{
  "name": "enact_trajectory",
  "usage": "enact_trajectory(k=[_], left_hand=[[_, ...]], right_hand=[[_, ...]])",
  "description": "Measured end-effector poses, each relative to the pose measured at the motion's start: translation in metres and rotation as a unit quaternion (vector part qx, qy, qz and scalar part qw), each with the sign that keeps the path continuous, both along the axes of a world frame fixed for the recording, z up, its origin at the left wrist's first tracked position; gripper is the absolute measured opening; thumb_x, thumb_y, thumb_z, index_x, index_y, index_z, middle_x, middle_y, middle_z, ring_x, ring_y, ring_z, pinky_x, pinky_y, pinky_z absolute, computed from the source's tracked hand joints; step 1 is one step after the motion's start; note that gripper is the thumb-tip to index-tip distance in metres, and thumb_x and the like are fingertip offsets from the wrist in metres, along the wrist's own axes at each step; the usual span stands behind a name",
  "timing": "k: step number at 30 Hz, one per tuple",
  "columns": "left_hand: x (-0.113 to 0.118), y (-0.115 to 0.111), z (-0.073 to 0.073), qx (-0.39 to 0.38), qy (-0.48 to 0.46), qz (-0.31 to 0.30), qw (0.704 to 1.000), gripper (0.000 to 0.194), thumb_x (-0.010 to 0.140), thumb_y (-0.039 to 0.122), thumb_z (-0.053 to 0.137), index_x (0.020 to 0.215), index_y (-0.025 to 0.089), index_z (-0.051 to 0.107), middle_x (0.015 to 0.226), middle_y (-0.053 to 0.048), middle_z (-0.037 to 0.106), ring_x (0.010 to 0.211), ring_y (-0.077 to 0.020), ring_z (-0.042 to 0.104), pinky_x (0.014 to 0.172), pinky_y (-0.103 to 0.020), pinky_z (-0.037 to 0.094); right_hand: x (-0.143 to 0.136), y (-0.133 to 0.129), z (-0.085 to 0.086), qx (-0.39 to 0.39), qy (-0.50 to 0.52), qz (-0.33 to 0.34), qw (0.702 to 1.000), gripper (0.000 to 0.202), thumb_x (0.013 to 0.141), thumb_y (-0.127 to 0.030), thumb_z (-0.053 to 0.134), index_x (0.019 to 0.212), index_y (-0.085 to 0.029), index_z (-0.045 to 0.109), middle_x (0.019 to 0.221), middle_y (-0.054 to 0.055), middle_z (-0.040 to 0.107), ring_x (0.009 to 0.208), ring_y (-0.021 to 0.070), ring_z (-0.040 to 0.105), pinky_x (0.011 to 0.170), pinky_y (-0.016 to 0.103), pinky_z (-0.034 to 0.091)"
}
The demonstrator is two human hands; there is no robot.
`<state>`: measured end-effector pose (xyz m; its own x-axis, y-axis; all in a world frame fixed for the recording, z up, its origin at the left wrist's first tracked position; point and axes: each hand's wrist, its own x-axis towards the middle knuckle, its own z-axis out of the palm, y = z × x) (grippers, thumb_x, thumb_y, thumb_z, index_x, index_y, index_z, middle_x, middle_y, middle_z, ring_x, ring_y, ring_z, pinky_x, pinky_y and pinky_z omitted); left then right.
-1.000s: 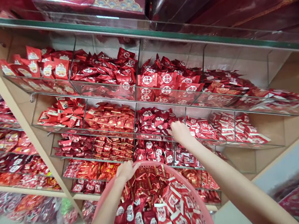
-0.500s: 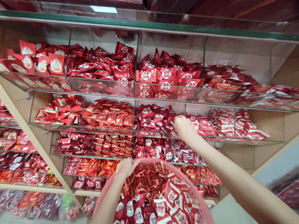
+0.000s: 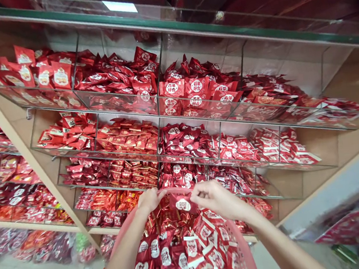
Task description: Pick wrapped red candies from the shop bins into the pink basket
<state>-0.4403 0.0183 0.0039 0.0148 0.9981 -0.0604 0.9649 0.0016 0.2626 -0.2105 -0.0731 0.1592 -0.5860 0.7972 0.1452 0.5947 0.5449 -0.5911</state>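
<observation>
My left hand (image 3: 148, 200) grips the far rim of a pink plastic basket (image 3: 246, 255). Red wrapped sweets fill the basket: dark red packets with white hearts (image 3: 165, 258) on the left, red-and-white packets (image 3: 210, 253) on the right, shiny red ones at the far side. Between the fingertips of my right hand (image 3: 211, 195) hangs one dark red sweet packet (image 3: 182, 204) with a white label, just over the basket's far edge. The sweet inside the wrapper is hidden.
Ahead rise tiered glass shelves (image 3: 178, 128) divided into compartments of red packets. A thick glass ledge (image 3: 186, 26) crosses above them. A wooden upright (image 3: 36, 169) stands at left, with more stocked shelves beyond it. Bagged goods (image 3: 36, 248) lie on the floor at lower left.
My right hand has come down from the middle shelf to the basket's far rim, bringing a dark red sweet packet. My left hand still holds the rim.
</observation>
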Motion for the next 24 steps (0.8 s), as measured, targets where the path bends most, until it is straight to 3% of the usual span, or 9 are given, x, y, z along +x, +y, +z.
enact_trajectory(k=[6,13,18,24], left_hand=[[0.0,0.0,0.002,-0.006,-0.018,0.0,1.0,0.075,0.072,0.074,0.016,0.089,0.018,0.062,0.094,-0.014,0.068,0.086,-0.0259,0.064,0.071,-0.033,0.046],[-0.003,0.0,0.001,-0.003,-0.023,-0.014,1.0,0.074,0.072,0.075,0.015,0.085,0.019,0.062,0.089,-0.013,0.069,0.083,-0.0257,0.064,0.068,-0.032,0.046],[-0.003,-0.001,0.002,-0.007,-0.032,-0.013,0.999,0.078,0.069,0.078,0.015,0.083,0.018,0.062,0.088,-0.013,0.069,0.083,-0.0266,0.064,0.067,-0.032,0.046],[-0.002,-0.001,0.003,-0.009,-0.038,-0.012,0.999,0.077,0.069,0.077,0.016,0.085,0.018,0.062,0.09,-0.013,0.069,0.082,-0.0257,0.064,0.068,-0.031,0.046]], right_hand=[[-0.025,-0.004,-0.04,0.078,-0.059,0.041,0.994,0.021,0.086,-0.015,0.042,0.068,-0.015,0.054,0.068,-0.001,0.055,0.062,0.0085,0.049,0.063,0.023,0.039],[-0.075,-0.02,-0.093,0.161,-0.197,0.103,0.961,0.014,0.083,-0.01,0.044,0.073,-0.014,0.053,0.075,0.0,0.055,0.054,0.0084,0.05,0.051,0.02,0.04],[-0.1,-0.028,-0.118,0.222,-0.252,0.131,0.933,0.011,0.081,-0.008,0.045,0.082,-0.014,0.053,0.083,0.003,0.056,0.056,0.013,0.055,0.049,0.025,0.045],[-0.114,-0.039,-0.144,0.272,-0.249,0.135,0.92,0.007,0.079,-0.011,0.051,0.086,-0.013,0.052,0.09,0.008,0.056,0.077,0.0182,0.058,0.053,0.026,0.049]])
